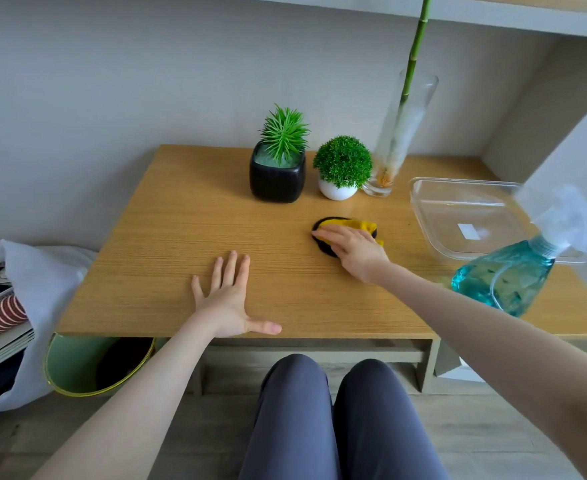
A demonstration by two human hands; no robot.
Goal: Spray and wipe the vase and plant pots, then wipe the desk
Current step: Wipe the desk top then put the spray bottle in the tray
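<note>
Yellow-and-black crumpled cloth [358, 225] lying right of centre on the light wooden table [167, 237]: pressing it down with the flat-fingered right hand [352, 249], bracing the splayed, empty left hand [229, 299] near the front edge, likely sweeping leftward next, toward it.

Home room: wooden desk [181, 237], potted plants [278, 157], laundry bag [42, 271].

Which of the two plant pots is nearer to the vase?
The white pot, small and round, stands just beside the vase. The black pot, square, stands farther left, beyond it.
</note>
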